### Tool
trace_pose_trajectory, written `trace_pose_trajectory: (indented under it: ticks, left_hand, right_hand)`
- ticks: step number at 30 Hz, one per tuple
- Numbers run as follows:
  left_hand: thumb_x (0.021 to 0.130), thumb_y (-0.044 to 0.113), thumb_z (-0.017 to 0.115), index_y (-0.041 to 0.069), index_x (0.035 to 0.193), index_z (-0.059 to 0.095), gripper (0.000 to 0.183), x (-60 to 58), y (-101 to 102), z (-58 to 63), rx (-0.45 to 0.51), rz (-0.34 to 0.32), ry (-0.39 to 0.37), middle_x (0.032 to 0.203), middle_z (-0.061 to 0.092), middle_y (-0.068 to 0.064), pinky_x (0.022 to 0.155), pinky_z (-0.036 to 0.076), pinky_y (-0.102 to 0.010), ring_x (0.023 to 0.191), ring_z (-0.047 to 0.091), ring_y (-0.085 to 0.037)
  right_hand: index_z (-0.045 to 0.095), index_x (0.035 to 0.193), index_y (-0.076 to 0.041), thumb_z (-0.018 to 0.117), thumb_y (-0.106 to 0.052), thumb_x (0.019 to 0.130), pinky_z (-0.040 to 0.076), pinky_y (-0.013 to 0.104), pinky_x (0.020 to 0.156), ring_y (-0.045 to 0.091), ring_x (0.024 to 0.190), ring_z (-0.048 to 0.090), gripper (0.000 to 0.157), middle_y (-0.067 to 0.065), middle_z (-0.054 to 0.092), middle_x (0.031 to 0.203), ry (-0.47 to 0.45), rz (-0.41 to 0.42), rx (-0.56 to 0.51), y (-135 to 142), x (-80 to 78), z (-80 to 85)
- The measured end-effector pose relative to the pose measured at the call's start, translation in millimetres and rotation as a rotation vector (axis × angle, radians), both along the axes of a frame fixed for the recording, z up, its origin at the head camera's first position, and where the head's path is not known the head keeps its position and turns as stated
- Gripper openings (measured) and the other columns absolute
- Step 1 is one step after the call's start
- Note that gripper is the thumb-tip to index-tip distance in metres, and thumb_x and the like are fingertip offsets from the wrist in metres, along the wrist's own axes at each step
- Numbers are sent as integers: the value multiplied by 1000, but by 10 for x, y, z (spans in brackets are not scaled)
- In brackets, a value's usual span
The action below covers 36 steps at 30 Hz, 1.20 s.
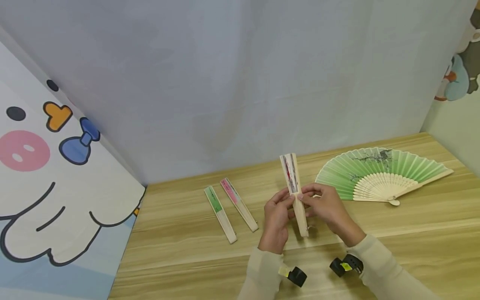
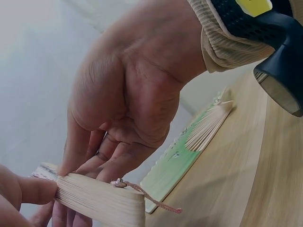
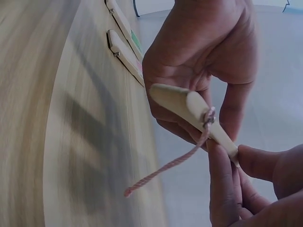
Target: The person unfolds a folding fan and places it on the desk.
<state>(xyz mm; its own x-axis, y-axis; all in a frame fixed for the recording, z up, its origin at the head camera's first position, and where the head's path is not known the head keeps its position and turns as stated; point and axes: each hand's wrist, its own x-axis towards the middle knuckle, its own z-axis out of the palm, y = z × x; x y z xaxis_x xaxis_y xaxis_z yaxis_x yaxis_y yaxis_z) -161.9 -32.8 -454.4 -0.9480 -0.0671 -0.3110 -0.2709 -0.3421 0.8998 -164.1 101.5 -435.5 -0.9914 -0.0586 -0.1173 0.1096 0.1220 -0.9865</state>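
Observation:
Both hands hold a folding fan upright above the table, nearly folded, with a red and dark pattern on its pale upper part. On its left side, my left hand pinches it between thumb and fingers near mid-length. From the other side my right hand grips it at about the same height. A pink cord hangs from the pivot end in the right wrist view. The left wrist view shows the stacked wooden ribs edge-on.
Two folded fans, one green and one pink, lie to the left on the wooden table. A spread green fan with a dark branch print lies to the right. A pale cloth wall stands behind.

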Motion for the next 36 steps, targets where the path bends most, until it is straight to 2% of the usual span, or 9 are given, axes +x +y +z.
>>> trace_pose_trajectory:
  ticks: [5,18,28,36]
  left_hand:
    - [102,4,66,-3,133,69,32,-2,5,-7,13,8,6,114,71,-11,65,54,-20,80,66,-9]
    - [102,5,66,-3,135,67,34,0,4,23,17,39,12,119,68,-14,69,57,-22,87,67,-13]
    - [100,3,67,-4,132,67,33,1,6,41,44,87,20,114,69,-12,67,55,-22,81,64,-11]
    - [100,4,67,-2,129,69,29,4,4,44,50,125,23,111,70,-8,70,55,-22,92,64,-12]
  right_hand:
    - [61,125,18,63,-1,102,62,28,58,12,70,66,29,8,63,94,-22,-5,-26,10,-12,-10]
    - [59,129,18,63,-2,104,63,28,60,10,73,67,33,7,67,97,-44,-28,-39,70,-46,-52]
    - [57,132,18,64,-3,104,63,27,61,8,71,67,36,4,67,95,-66,-62,-55,103,-39,-45]
    - [56,134,17,63,-2,104,64,27,64,6,72,67,37,1,64,92,-91,-90,-74,111,-40,-14]
